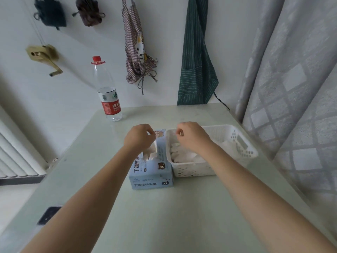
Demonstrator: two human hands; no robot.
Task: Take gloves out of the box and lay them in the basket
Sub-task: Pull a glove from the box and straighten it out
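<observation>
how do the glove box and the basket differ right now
The glove box is pale blue printed card, closed but for a top slot with a white glove sticking out; the basket is white perforated plastic, open-topped, already holding white gloves. The box is narrower. Both sit side by side on the table.

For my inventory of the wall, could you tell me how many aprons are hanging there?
2: a checked apron with a cartoon cat hangs mid-wall, and a green striped apron hangs to its right, beside the curtain.

Soft, even daylight; faint shadows, wide-angle edge distortion, slight blur.
</observation>
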